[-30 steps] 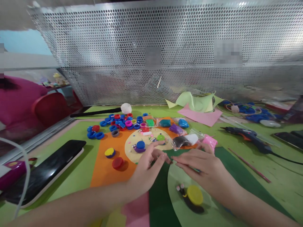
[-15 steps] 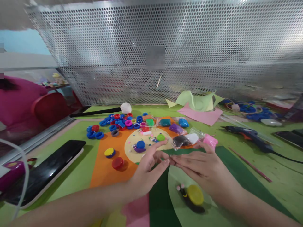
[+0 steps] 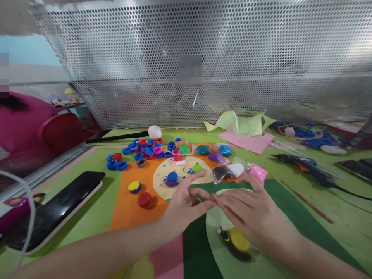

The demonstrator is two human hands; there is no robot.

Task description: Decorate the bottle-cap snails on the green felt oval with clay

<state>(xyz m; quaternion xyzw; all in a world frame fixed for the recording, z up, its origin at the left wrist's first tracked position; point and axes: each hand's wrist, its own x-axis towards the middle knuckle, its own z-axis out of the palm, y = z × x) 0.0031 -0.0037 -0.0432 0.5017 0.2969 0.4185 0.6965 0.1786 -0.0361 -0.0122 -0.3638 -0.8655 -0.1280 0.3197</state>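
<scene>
My left hand (image 3: pixel 183 205) and my right hand (image 3: pixel 247 209) meet fingertip to fingertip above the dark green sheet (image 3: pixel 293 217). Both pinch together at one small spot; what lies between the fingertips is too small to make out. Under my right wrist a yellow bottle cap (image 3: pixel 238 239) with a small dark figure beside it lies on a pale green round sheet (image 3: pixel 215 224). Just beyond my hands lie small bags of coloured clay, black and white (image 3: pixel 228 171) and pink (image 3: pixel 258 172). A beige disc (image 3: pixel 180 176) with a blue cap on it sits on the orange sheet (image 3: pixel 130 205).
A heap of blue, red and pink bottle caps (image 3: pixel 145 150) lies at the back left. A black phone (image 3: pixel 58 207) lies at the left, a glue gun (image 3: pixel 305 166) with its cable at the right. Crumpled green and pink paper (image 3: pixel 244 130) lies before the perforated metal screen (image 3: pixel 203 62). A person in pink sits far left.
My left fingers, spread at first, have curled in to a pinch against my right fingertips. My right hand has lifted slightly off the sheet.
</scene>
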